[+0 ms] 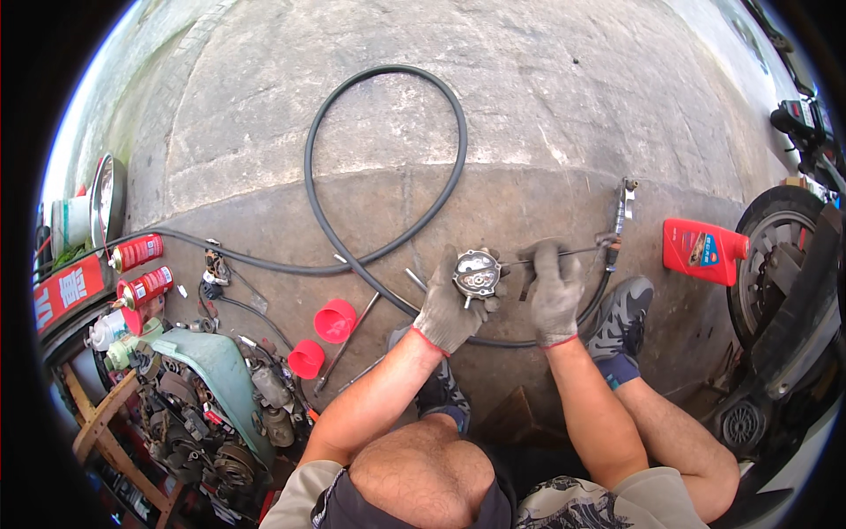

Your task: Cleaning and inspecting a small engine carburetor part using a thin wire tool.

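Both my hands wear grey work gloves with red cuffs. My left hand (pixel 448 313) is closed around a round metal part (pixel 478 273), its open face turned up to show a cavity and a rim with small lugs; it looks like a carburetor body. Close to its right side, my right hand (pixel 555 300) is closed on a thin dark rod-shaped tool (pixel 578 251). One end of the rod reaches toward the round part; whether they touch, I cannot tell. The right fingers are slightly blurred.
A black hose (pixel 308 167) loops over the concrete and runs to an air gun (pixel 624 212) at right. Two red cups (pixel 335 320) lie left, near metal rods. Further left are red spray cans (pixel 137 252) and a green bin (pixel 216 375) beside parts. A red bottle (pixel 701 251) stands by a wheel (pixel 775 256).
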`<control>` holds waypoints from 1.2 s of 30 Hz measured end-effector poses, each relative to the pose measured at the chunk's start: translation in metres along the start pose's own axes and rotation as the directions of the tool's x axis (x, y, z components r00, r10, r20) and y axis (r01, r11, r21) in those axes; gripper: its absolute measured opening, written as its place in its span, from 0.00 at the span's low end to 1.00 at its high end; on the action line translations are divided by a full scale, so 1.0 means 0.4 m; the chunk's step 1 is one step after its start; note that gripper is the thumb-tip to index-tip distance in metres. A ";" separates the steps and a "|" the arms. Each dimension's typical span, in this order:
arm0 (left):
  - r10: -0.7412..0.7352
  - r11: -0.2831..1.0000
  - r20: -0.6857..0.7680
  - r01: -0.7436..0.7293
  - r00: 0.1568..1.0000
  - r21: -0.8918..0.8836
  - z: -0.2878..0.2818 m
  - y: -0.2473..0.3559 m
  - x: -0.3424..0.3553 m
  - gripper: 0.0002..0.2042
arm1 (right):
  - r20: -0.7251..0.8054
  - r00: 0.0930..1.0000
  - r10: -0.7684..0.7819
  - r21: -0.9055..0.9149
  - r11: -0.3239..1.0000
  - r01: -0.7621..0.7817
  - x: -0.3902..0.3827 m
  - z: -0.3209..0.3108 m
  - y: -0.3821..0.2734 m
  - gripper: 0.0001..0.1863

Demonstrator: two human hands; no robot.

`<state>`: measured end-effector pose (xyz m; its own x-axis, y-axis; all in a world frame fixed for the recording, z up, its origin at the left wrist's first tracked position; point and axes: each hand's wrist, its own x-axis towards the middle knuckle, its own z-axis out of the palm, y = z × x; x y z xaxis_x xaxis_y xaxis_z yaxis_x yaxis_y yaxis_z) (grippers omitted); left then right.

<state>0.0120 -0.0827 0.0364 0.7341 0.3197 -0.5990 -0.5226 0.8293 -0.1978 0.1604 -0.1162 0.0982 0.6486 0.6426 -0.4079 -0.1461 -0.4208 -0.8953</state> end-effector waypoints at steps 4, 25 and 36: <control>0.027 1.000 0.058 -0.028 0.998 0.003 -0.003 0.016 -0.002 0.34 | 0.132 0.982 -0.134 -0.247 0.955 0.164 0.008 -0.030 -0.021 0.10; 0.156 0.962 -0.058 -0.139 0.986 0.234 0.021 0.019 -0.005 0.30 | 0.654 0.724 -0.221 -0.462 0.640 0.614 -0.011 -0.032 -0.029 0.16; 0.217 0.949 0.159 -0.246 0.963 0.199 0.026 0.095 0.018 0.29 | 0.136 0.950 -0.280 -0.837 0.481 0.261 0.101 -0.177 0.097 0.16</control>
<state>0.0021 -0.0442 0.0327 0.6629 0.5605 -0.4963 -0.5901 0.7992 0.1143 0.2339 -0.1518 0.0596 0.5559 0.8154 -0.1614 0.7242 -0.5705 -0.3874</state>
